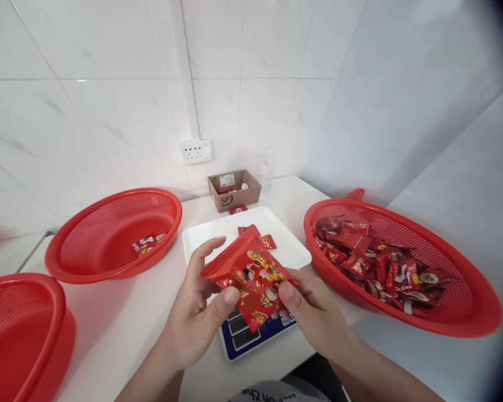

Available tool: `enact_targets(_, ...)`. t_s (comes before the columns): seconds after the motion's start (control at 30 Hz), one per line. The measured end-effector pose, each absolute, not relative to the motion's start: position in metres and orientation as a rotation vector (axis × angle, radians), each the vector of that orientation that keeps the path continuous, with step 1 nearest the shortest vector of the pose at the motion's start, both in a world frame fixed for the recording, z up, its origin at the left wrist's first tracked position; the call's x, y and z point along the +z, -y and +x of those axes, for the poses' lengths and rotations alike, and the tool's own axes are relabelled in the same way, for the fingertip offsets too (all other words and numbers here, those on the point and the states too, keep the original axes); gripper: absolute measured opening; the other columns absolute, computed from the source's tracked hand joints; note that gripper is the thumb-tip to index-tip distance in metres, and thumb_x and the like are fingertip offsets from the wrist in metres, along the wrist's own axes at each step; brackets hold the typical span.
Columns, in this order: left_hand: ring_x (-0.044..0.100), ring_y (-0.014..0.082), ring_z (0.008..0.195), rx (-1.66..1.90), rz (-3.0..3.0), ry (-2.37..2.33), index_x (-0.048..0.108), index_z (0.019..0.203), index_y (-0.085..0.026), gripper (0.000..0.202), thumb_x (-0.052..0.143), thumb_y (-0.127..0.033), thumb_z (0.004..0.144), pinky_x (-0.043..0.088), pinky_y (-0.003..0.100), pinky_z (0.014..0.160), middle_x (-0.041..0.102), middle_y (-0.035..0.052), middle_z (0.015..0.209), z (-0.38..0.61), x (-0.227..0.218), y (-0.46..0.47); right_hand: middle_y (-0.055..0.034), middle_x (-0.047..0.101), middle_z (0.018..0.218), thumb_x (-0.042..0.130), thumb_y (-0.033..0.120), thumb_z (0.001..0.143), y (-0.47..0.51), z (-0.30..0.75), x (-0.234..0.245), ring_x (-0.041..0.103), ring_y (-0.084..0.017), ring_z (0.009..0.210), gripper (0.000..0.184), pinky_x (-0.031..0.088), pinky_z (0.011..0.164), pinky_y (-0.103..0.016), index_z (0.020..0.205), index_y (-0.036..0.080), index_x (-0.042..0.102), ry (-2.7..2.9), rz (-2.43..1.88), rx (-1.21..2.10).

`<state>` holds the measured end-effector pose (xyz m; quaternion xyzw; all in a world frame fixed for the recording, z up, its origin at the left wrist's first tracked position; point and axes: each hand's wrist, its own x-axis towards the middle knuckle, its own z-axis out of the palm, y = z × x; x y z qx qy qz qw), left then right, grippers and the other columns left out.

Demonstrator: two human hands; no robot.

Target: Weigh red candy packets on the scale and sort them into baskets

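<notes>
A red printed bag [254,276] is held up over a scale by both hands. My left hand [197,312] grips its left edge, thumb on the front and fingers behind. My right hand [310,312] pinches its right lower edge. Below the bag lies a blue-fronted scale [251,335] with a white tray [285,245] on top. Two small red packets [262,235] lie on the tray behind the bag.
A red mesh basket [465,318] on the right holds several red packets. A red basket [113,234] at the left holds a few packets. Another red basket [20,329] sits at the near left. A cardboard box [235,190] and a clear bottle [267,173] stand by the tiled wall.
</notes>
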<state>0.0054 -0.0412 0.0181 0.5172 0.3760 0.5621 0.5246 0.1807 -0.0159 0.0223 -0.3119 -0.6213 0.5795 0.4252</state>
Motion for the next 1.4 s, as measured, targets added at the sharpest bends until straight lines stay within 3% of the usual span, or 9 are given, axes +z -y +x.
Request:
enact_targets(0.17,0.061,0.0196,0.088,1.147,1.496,-0.876,0.061,0.107,-0.023,0.026,0.052,-0.038,0.088,0.049,0.029,0.076,0.065,0.0064,0.104,0.0,0.018,0.037,0.0014,0.051,0.059,0.053,0.058,0.08,0.014,0.182,0.016,0.044,-0.008,0.049,0.042,0.039,0.047,-0.021,0.067,0.018,0.054,1.513,-0.769,1.455)
enact_targets(0.3,0.06,0.0201,0.089,1.037,1.416,-0.829,0.062,0.107,-0.022,0.025,0.05,-0.035,0.089,0.049,0.03,0.078,0.066,0.0052,0.102,-0.001,0.024,0.038,-0.0005,0.058,0.063,0.058,0.059,0.076,0.01,0.183,0.013,0.053,-0.012,0.055,0.042,0.046,0.056,-0.026,0.076,0.017,0.061,1.499,-0.681,1.597)
enact_targets(0.43,0.058,0.0198,0.086,0.901,1.429,-0.822,0.061,0.106,-0.018,0.028,0.051,-0.037,0.088,0.047,0.028,0.073,0.065,0.0061,0.095,-0.001,0.026,0.035,-0.0038,0.067,0.079,0.055,0.051,0.082,0.008,0.182,0.015,0.062,-0.016,0.07,0.035,0.051,0.07,-0.031,0.093,0.02,0.066,1.52,-0.629,1.66)
enact_targets(0.63,0.047,0.0114,0.064,0.98,1.582,-0.946,0.059,0.08,-0.016,0.029,0.054,-0.044,0.084,0.039,0.021,0.059,0.056,0.0008,0.072,-0.001,0.025,0.033,-0.0045,0.069,0.088,0.055,0.045,0.085,0.009,0.181,0.002,0.064,-0.019,0.078,0.028,0.051,0.074,-0.033,0.098,0.024,0.066,1.28,-0.655,1.497)
enact_targets(0.87,0.034,0.0082,0.053,1.168,1.532,-0.959,0.045,0.061,-0.017,0.042,0.049,-0.05,0.086,0.029,0.02,0.049,0.041,-0.0041,0.056,-0.002,0.024,0.037,-0.0022,0.063,0.063,0.06,0.055,0.076,0.015,0.185,0.006,0.056,-0.015,0.054,0.034,0.049,0.05,-0.027,0.078,0.022,0.065,1.361,-0.733,1.535)
enact_targets(1.0,0.037,0.0084,0.052,1.236,1.425,-0.924,0.044,0.059,-0.017,0.043,0.052,-0.051,0.084,0.029,0.02,0.049,0.045,-0.0036,0.054,-0.005,0.017,0.039,-0.0001,0.056,0.055,0.058,0.057,0.076,0.019,0.186,0.006,0.05,-0.012,0.049,0.038,0.043,0.045,-0.024,0.065,0.021,0.061,1.399,-0.733,1.527)
enact_targets(1.13,0.045,0.0094,0.053,1.256,1.358,-0.861,0.051,0.061,-0.017,0.043,0.05,-0.053,0.084,0.035,0.021,0.053,0.052,-0.0015,0.055,-0.007,0.016,0.037,0.0004,0.058,0.058,0.06,0.056,0.076,0.018,0.184,-0.001,0.05,-0.01,0.048,0.037,0.04,0.043,-0.022,0.068,0.02,0.06,1.358,-0.787,1.516)
enact_targets(1.23,0.049,0.0089,0.054,1.256,1.329,-0.918,0.054,0.07,-0.017,0.033,0.063,-0.048,0.077,0.039,0.019,0.052,0.055,-0.0025,0.059,-0.007,0.02,0.031,0.0005,0.057,0.056,0.059,0.057,0.076,0.008,0.179,-0.004,0.05,-0.01,0.047,0.039,0.038,0.042,-0.022,0.069,0.018,0.058,1.348,-0.847,1.483)
enact_targets(1.4,0.052,0.0095,0.055,1.321,1.297,-1.208,0.046,0.07,-0.019,0.027,0.064,-0.038,0.076,0.044,0.019,0.053,0.057,-0.0039,0.061,-0.006,0.02,0.012,0.0024,0.054,0.053,0.056,0.055,0.078,-0.02,0.168,-0.005,0.049,-0.01,0.048,0.038,0.036,0.044,-0.022,0.074,0.017,0.056,1.43,-1.0,1.439)
